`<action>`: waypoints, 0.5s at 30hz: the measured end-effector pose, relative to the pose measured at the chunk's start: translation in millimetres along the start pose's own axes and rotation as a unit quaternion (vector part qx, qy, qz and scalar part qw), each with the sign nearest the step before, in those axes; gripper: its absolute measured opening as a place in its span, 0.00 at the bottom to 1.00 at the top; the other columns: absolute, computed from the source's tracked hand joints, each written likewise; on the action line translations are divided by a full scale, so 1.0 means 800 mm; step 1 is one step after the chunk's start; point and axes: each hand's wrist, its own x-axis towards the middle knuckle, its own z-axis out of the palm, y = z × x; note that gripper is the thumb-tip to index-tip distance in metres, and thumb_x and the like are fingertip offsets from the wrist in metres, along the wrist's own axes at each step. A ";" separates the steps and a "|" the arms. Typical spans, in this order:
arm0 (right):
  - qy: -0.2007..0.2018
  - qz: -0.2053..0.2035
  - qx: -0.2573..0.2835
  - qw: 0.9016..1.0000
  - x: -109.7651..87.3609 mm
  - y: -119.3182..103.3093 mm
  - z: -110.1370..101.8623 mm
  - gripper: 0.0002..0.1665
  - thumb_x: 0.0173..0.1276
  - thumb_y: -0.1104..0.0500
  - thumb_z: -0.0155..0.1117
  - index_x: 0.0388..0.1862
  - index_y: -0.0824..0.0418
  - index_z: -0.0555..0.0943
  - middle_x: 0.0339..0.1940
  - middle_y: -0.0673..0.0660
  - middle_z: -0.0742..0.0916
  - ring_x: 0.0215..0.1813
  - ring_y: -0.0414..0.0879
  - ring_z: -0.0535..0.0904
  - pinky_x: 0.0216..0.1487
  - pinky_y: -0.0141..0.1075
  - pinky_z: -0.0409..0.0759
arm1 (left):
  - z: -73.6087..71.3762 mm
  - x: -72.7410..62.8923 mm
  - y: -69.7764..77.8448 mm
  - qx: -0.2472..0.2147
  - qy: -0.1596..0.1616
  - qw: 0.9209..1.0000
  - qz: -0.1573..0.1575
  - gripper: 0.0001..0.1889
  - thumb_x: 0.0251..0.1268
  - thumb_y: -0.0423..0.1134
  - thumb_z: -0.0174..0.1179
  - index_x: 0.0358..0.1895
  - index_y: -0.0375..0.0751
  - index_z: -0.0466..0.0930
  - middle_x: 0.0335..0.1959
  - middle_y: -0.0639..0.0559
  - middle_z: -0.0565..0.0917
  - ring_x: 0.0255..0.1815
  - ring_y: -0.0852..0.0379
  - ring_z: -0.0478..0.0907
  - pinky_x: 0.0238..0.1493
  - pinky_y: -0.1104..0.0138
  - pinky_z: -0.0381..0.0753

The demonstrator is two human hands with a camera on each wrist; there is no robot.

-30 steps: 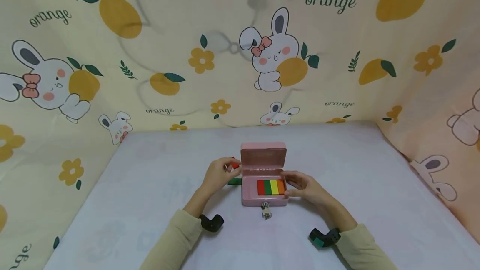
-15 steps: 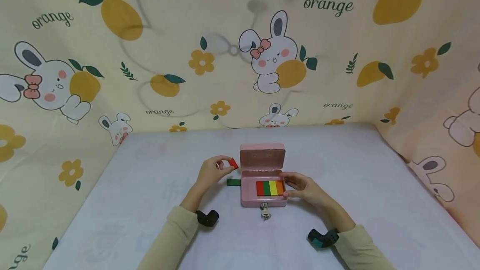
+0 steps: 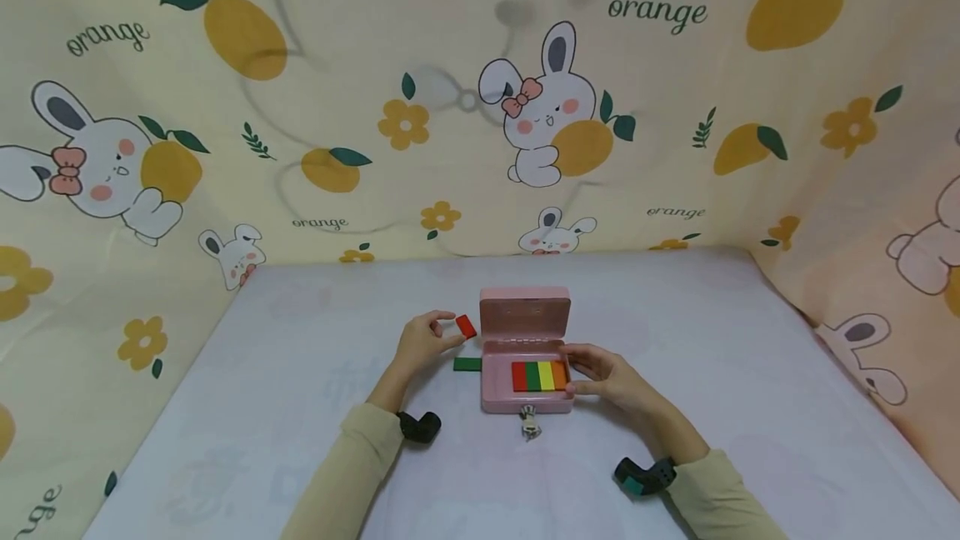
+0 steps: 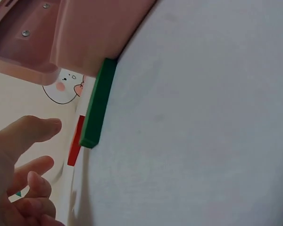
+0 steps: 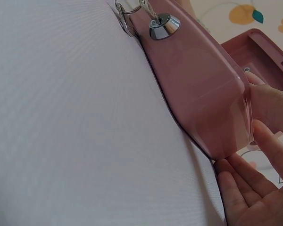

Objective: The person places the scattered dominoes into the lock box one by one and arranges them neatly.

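Note:
A small pink cash box (image 3: pixel 497 382) stands on the table with its lid (image 3: pixel 525 317) raised. Inside, at its right side, several coloured blocks (image 3: pixel 533 376) lie in a row: red, green, yellow and orange. My right hand (image 3: pixel 611 375) grips the box's right end, thumb and fingers at its edge and corner. To the left of the box a red block (image 3: pixel 466 327) lies on the table, just beyond the fingertips of my left hand (image 3: pixel 422 343). That hand's thumb and fingers are apart and hold nothing. Nearer to me, a green block (image 4: pixel 99 101) lies against the box's left side.
Keys on a ring (image 3: pixel 530 425) hang from the lock (image 5: pixel 164 26) at the box's front. A white cloth (image 3: pixel 300 407) covers the table. Behind it rises a patterned curtain (image 3: pixel 420 23) with rabbits and oranges.
My left hand has drawn left from the box's edge with the red block, then let go of it on the table. My right hand has stayed on the box.

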 end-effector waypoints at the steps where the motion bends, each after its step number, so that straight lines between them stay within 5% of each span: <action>1: 0.001 0.000 0.002 1.000 0.000 0.000 0.000 0.37 0.63 0.61 0.67 0.68 0.69 0.66 0.73 0.71 0.67 0.74 0.69 0.61 0.70 0.44 0.67 | 0.001 0.002 0.000 0.003 -0.002 1.000 -0.001 0.22 0.52 0.40 0.71 0.52 0.37 0.82 0.21 0.53 0.69 0.24 0.59 0.62 0.29 0.70 0.61; 7: 0.000 0.001 0.001 1.000 -0.001 0.003 -0.002 0.37 0.63 0.60 0.68 0.68 0.68 0.66 0.73 0.70 0.66 0.74 0.69 0.61 0.70 0.49 0.64 | 0.005 0.007 0.000 0.016 -0.031 0.999 -0.030 0.25 0.52 0.41 0.71 0.55 0.38 0.80 0.22 0.54 0.68 0.26 0.58 0.63 0.29 0.70 0.60; 15: 0.000 0.002 0.015 1.000 0.000 0.001 -0.001 0.39 0.61 0.59 0.69 0.68 0.69 0.66 0.73 0.71 0.66 0.74 0.68 0.60 0.70 0.41 0.66 | 0.009 0.012 0.000 0.043 -0.034 0.998 -0.044 0.29 0.50 0.45 0.72 0.58 0.41 0.78 0.24 0.55 0.67 0.26 0.60 0.63 0.27 0.70 0.58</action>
